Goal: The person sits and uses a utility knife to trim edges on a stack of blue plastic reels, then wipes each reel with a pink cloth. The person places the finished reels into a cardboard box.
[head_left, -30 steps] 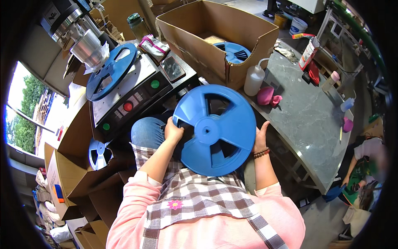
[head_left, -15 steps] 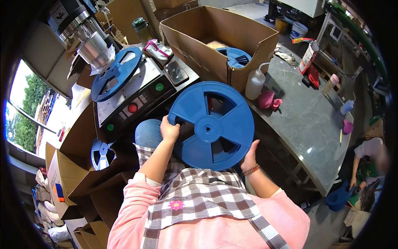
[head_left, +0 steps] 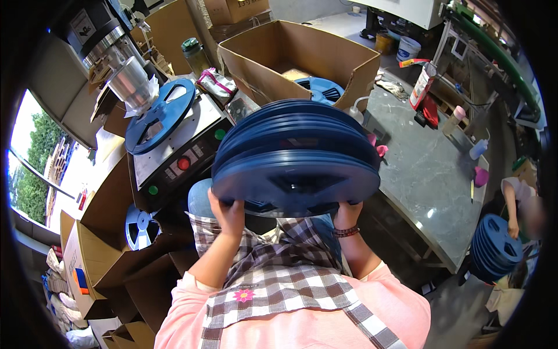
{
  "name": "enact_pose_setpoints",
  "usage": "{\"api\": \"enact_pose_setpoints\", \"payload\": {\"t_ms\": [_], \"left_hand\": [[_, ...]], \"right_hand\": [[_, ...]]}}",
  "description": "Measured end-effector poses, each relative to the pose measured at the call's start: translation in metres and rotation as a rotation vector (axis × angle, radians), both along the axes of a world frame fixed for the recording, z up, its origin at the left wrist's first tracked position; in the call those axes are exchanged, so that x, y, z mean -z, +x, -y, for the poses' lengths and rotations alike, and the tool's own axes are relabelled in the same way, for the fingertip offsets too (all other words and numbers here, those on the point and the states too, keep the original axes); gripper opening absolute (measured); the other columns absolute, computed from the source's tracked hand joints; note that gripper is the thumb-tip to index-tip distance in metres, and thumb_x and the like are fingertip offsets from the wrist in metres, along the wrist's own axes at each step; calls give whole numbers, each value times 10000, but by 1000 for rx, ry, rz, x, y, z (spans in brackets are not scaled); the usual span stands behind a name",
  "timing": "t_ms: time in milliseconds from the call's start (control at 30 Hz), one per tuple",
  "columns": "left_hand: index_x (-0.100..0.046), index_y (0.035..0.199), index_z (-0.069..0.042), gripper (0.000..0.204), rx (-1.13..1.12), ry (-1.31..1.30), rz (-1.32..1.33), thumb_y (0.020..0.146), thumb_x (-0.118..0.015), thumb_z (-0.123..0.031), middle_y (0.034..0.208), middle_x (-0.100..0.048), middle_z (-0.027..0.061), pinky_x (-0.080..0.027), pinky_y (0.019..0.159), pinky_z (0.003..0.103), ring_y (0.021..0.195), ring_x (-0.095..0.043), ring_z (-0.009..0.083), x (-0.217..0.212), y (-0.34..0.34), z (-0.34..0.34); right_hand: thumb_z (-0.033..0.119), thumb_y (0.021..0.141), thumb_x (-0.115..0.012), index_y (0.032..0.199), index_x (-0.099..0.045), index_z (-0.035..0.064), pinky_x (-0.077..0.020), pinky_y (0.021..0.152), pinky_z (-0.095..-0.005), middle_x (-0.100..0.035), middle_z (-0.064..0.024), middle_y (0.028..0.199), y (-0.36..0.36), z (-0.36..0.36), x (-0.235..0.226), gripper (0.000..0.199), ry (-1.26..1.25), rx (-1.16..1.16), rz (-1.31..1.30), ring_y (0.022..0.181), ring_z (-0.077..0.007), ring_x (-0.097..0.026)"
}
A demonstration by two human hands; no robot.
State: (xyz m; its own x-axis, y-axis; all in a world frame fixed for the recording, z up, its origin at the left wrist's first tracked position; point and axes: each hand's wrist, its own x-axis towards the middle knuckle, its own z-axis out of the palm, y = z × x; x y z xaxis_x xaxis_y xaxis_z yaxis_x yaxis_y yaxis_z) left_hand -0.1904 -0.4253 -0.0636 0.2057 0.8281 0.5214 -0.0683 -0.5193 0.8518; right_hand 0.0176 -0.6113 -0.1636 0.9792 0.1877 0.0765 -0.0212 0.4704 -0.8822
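A stack of several blue plastic reels (head_left: 296, 168) is held up over my lap, tilted so the layered rims show. My left hand (head_left: 228, 214) is closed on its lower left edge. At the lower right edge my right hand (head_left: 348, 214) grips it too, with a beaded bracelet on the wrist. The far fingers of both hands are hidden under the reels. Left of the stack, another blue reel (head_left: 187, 99) lies on the bench machine (head_left: 200, 152) under a metal press head (head_left: 131, 84).
Beyond the stack stands an open cardboard box (head_left: 250, 70) with blue reels (head_left: 321, 89) inside. A grey table (head_left: 418, 192) on the right carries a squeeze bottle (head_left: 356, 110) and pink items. Left below is another carton (head_left: 87, 250). A co-worker's hand (head_left: 512, 228) touches blue reels (head_left: 494, 250) at far right.
The stack has tipped from its flat face toward me to its layered edges, and both hands have shifted to its lower edge. The co-worker's reels have come up more into view.
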Motion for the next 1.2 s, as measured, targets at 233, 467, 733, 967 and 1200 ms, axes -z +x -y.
{"api": "enact_pose_setpoints", "payload": {"t_ms": [233, 467, 733, 967, 1200], "left_hand": [[-549, 1105, -24, 259, 154, -121, -56, 867, -644, -64, 1010, -666, 105, -544, 816, 315, 904, -648, 211, 23, -34, 50], [-438, 1328, -57, 407, 614, -1118, 539, 940, -502, -163, 1241, -577, 135, -480, 962, 365, 1108, -572, 231, 33, -35, 50], [-202, 1444, -104, 893, 1007, -1355, 670, 761, -777, -122, 1425, -372, 183, -344, 1092, 433, 1259, -454, 273, -12, 36, 81], [-13, 1502, -67, 1238, 753, -80, -241, 617, -877, -123, 1463, -274, 252, -299, 1112, 440, 1344, -335, 391, -45, 111, 42], [-503, 1309, -41, 635, 820, 31, -412, 762, -790, -186, 1221, -581, 160, -467, 953, 363, 1125, -585, 291, -54, 76, -31]], "right_hand": [[54, 752, -746, 1199, -550, 7, -469, 873, -337, -607, -103, 1155, 11, -1, 42, 490, -138, 34, 76, 1025, -219, -578], [94, 773, -716, 1160, -575, 23, -486, 835, -347, -628, -115, 1097, -5, 49, 67, 418, -428, -167, -124, 970, -253, -600], [141, 796, -682, 1115, -605, 41, -506, 792, -358, -652, -128, 1031, 122, 98, -32, 343, -663, 42, 141, 908, -291, -625], [182, 817, -652, 1076, -631, 56, -523, 754, -368, -672, -139, 974, 296, 32, -223, 289, -686, 411, 730, 853, -325, -647], [222, 837, -622, 1037, -657, 72, -540, 716, -378, -693, -150, 916, 405, -77, -397, 252, -695, 894, 1249, 799, -358, -669]]}}
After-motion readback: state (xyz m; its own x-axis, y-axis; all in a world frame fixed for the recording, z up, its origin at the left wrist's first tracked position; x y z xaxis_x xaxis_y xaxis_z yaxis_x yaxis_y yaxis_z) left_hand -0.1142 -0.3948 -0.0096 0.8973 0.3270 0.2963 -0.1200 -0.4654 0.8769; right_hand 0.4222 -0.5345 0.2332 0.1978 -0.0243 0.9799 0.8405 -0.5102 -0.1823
